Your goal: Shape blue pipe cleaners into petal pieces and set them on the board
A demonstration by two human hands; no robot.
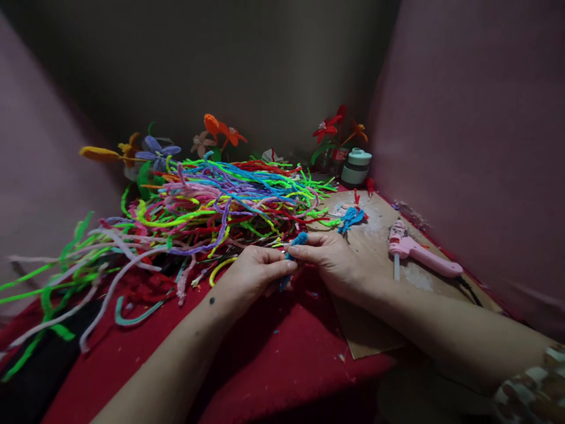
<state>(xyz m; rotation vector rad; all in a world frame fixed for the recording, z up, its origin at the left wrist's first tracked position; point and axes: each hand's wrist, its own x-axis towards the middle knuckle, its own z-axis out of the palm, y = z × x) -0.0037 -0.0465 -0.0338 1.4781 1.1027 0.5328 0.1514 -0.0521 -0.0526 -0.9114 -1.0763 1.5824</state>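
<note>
A small piece of blue pipe cleaner (298, 239) is held between both hands above the front of the red cloth. My left hand (253, 272) pinches its lower part between thumb and fingers. On its upper part, the thumb and fingertips of my right hand (333, 259) are closed. Behind the hands lies a big heap of coloured pipe cleaners (229, 194). Another blue fuzzy piece (352, 219) rests on the brown board just beyond my right hand.
A pink glue gun (424, 256) lies on the brown board (371, 330) at the right, its cord trailing forward. Fuzzy flowers (159, 153) and a lidded jar (355, 168) stand behind. Red cloth (282, 365) covers the table; walls rise at both sides.
</note>
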